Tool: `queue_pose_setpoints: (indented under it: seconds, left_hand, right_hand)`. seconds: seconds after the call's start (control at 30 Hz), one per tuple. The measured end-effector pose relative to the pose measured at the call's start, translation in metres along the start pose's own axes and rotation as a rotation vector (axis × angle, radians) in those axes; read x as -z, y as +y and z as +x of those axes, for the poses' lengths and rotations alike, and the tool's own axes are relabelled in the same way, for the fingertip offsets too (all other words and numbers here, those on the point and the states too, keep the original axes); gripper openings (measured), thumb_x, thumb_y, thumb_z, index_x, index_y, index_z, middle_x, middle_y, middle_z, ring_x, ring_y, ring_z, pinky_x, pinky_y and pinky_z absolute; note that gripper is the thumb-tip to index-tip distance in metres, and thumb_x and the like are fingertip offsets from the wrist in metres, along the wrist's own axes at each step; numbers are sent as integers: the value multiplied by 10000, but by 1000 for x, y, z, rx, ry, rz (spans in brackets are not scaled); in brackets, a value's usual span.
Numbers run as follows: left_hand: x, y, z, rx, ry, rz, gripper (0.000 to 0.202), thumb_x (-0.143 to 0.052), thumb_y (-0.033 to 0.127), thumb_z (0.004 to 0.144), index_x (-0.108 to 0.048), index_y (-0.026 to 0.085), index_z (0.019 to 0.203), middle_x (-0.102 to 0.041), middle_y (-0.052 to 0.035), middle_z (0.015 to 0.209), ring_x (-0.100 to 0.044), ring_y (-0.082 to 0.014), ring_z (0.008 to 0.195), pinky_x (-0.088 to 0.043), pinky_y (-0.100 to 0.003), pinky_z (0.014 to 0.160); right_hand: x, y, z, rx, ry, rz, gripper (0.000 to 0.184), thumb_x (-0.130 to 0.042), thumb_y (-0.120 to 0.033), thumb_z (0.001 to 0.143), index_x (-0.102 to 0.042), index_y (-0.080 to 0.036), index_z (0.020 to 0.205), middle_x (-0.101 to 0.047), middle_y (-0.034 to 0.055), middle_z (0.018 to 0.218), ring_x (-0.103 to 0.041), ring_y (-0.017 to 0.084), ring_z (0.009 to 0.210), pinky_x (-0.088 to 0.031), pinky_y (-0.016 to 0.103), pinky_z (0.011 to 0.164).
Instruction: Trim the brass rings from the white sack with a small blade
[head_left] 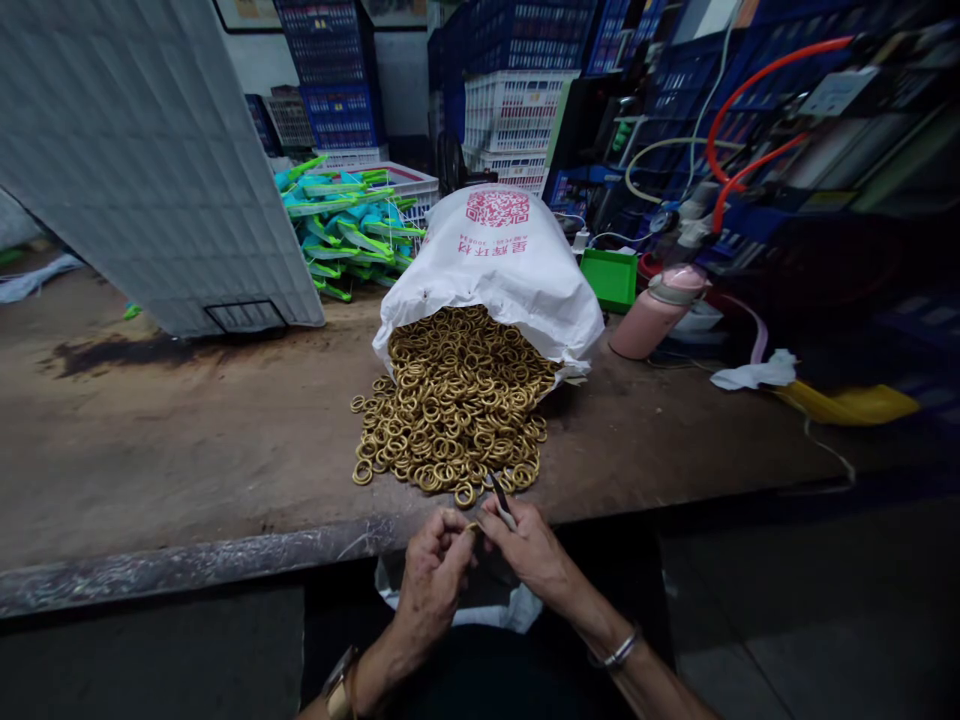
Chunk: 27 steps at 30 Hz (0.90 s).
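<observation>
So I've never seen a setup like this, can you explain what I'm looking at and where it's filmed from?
There's just one picture, from a camera worn on a person's head, looking forward and down. The bare hands at the bottom are that person's own. The left hand pinches a gold-coloured ring; the right hand holds a small tool with a dark, pointed tip. On the workbench ahead, a white sack lies on its side, with a pile of similar rings spilling from its mouth. To the right stand a pink bottle and a green tray.
</observation>
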<state>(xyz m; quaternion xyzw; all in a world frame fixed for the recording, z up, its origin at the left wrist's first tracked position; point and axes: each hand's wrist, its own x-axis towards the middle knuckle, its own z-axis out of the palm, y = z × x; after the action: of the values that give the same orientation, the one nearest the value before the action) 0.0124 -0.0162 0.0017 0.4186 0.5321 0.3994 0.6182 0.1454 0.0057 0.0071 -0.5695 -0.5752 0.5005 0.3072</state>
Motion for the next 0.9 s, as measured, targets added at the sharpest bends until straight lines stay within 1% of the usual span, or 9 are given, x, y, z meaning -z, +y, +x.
queue_pose_setpoints:
  seconds: [0.07, 0.17, 0.27, 0.33, 0.43, 0.53, 0.67, 0.8, 0.9]
  left_hand:
    - [1, 2, -1, -8, -54, -22, 337, -523, 488, 730, -478, 156, 695, -486, 49, 501, -342, -28, 342, -246, -145, 348]
    - [4, 3, -2, 41, -155, -83, 352, -482, 490, 764, -486, 152, 663, -461, 52, 476, -327, -30, 336, -268, -149, 346]
    - [6, 2, -3, 83, -187, -192, 338, -504, 482, 760, -483, 157, 672, -440, 60, 490, -330, -34, 357, -288, -147, 351]
    - [6, 1, -4, 82, -185, -265, 333, -524, 486, 747, -473, 163, 683, -447, 60, 521, -340, -34, 370, -299, -150, 358]
    - [7, 0, -4, 84, -172, -323, 329, -532, 485, 744, -454, 169, 696, -457, 60, 537, -346, -31, 368, -305, -154, 366]
    - [7, -1, -3, 65, -158, -321, 316, -528, 473, 753, -443, 172, 714, -465, 60, 549, -351, -31, 373, -310, -152, 364]
    - [7, -1, -3, 48, -121, -292, 338, -542, 491, 731, -421, 177, 717, -481, 59, 574, -361, -27, 379, -312, -144, 357]
    - [7, 2, -5, 65, -76, -236, 377, -560, 527, 694, -410, 181, 713, -479, 63, 561, -368, -26, 376, -318, -140, 359]
    - [9, 4, -9, 25, -81, -190, 365, -547, 515, 711, -410, 177, 691, -475, 61, 551, -370, -27, 380, -317, -139, 362]
  right_hand:
    - [0, 0, -1, 10, 1, 9, 228, -447, -350, 766, -476, -178, 620, -464, -46, 534, -426, 93, 541, -348, 208, 559]
    - [-1, 0, -1, 30, -1, 11, 228, -469, -362, 761, -463, -180, 624, -454, -48, 552, -420, 90, 547, -351, 206, 559]
    - [-1, 2, 0, 43, -16, 13, 224, -432, -351, 791, -477, -179, 654, -475, -42, 557, -439, 93, 547, -362, 207, 566]
    - [-1, 4, -1, 52, 0, -20, 226, -392, -336, 814, -484, -182, 677, -496, -34, 557, -458, 98, 545, -369, 210, 566]
    - [-2, 8, -5, 110, 35, -204, 209, -362, -299, 825, -490, -190, 702, -518, -19, 585, -478, 110, 556, -359, 211, 554]
    - [-3, 11, -10, 163, -25, -398, 146, -368, -190, 789, -513, -201, 778, -561, -8, 636, -515, 120, 584, -348, 208, 563]
    - [-6, 9, -15, 181, -64, -532, 280, -372, -66, 688, -523, -209, 876, -620, 4, 734, -570, 133, 666, -347, 203, 607]
    - [-10, 1, -17, 189, -49, -598, 288, -372, -68, 691, -522, -206, 894, -638, 18, 770, -589, 144, 700, -339, 203, 609]
    - [-10, 0, -16, 163, -40, -684, 286, -387, -54, 669, -518, -203, 875, -639, 20, 747, -582, 146, 671, -316, 203, 573]
